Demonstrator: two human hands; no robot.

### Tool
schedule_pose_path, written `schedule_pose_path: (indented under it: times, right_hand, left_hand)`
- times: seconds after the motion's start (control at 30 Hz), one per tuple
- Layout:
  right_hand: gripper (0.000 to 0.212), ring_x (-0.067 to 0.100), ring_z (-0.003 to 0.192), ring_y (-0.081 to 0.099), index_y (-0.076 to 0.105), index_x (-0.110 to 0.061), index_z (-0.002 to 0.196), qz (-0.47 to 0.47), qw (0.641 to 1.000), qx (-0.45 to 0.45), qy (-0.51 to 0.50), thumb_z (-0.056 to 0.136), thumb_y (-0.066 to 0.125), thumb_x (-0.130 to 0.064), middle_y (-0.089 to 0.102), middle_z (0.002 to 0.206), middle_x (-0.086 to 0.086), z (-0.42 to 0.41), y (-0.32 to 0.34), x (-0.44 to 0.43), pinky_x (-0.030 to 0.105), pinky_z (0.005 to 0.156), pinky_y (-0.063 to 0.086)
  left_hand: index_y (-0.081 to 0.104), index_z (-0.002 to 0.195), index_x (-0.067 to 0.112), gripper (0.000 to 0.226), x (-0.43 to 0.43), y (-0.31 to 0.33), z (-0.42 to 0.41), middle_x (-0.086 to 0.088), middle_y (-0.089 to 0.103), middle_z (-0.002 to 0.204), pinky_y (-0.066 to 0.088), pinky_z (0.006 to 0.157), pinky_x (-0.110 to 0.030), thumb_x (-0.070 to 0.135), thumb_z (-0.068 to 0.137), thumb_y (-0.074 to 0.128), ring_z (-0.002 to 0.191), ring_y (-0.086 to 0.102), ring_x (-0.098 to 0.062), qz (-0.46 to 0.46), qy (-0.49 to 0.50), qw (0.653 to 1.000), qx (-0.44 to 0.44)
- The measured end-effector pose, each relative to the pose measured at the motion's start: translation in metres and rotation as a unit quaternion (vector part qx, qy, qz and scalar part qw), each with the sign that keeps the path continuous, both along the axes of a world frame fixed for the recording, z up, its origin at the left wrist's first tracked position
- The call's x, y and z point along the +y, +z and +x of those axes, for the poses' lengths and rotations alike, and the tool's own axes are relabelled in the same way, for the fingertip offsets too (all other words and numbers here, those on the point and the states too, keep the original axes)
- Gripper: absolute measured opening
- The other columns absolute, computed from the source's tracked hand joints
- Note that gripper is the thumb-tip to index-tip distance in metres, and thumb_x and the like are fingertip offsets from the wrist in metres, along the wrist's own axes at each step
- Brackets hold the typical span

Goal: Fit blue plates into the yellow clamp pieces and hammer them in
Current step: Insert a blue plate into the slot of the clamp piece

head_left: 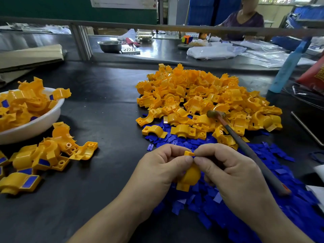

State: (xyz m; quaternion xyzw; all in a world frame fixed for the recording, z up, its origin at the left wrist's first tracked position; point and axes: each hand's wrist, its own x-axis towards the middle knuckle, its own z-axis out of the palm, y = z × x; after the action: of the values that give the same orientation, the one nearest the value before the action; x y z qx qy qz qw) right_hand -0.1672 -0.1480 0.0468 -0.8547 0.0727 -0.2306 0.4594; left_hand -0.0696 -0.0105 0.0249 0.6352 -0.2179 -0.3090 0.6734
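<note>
Head view: pinching one clamp [190, 174] near centre with left grip [157, 165] and right grip [228, 172], apparently seating a plate hidden by fingers. Hammer [245, 146] idle alongside, right. Finished ones in bowl [45, 122], left; large unfitted pile [210, 95] far.

Yellow clamp pieces [206, 100], blue plates [245, 207], white bowl [43, 120], black table [105, 106].

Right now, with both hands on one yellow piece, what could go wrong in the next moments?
1. The left hand and right hand pinch the top tab of the yellow clamp piece close together; a hammer blow there might catch a finger.
2. The hammer rests slanted by the right hand, its head over the yellow pile; it might slip.
3. The loose blue plates under the hands could slide.
</note>
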Motion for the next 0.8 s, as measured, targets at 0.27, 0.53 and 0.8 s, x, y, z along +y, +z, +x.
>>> schedule_pose_path:
  times: [0.27,0.53,0.8]
  right_hand:
    - [0.025,0.004,0.089,0.06,0.061,-0.041,0.096,0.02,0.999,-0.001,-0.03,0.073,0.056,-0.051,0.061,0.093,-0.018,0.001,-0.006,0.0,0.014,0.069,0.052]
    - [0.016,0.009,0.081,0.067,0.069,-0.035,0.086,0.206,0.978,0.023,0.032,0.072,0.065,-0.042,0.069,0.087,-0.007,0.005,-0.011,-0.001,0.021,0.065,0.056]
    - [0.018,0.013,0.079,0.067,0.07,-0.033,0.089,0.248,0.968,0.021,0.041,0.074,0.062,-0.037,0.069,0.087,-0.003,0.004,-0.01,0.002,0.024,0.065,0.056]
  left_hand:
    - [0.076,0.098,0.029,0.027,0.0,-0.004,0.0,-0.01,0.076,0.094,0.057,0.069,-0.029,0.044,0.076,0.071,0.085,0.074,-0.023,-0.017,-0.008,1.0,0.015]
    - [0.074,0.09,0.04,0.025,-0.003,-0.003,-0.005,0.007,0.076,0.082,0.052,0.055,-0.015,0.052,0.072,0.062,0.071,0.072,-0.006,0.001,0.028,0.999,-0.042]
    - [0.071,0.092,0.044,0.017,-0.001,-0.006,-0.006,0.01,0.072,0.085,0.057,0.064,-0.025,0.039,0.095,0.055,0.079,0.068,-0.009,0.049,0.059,0.992,-0.104]
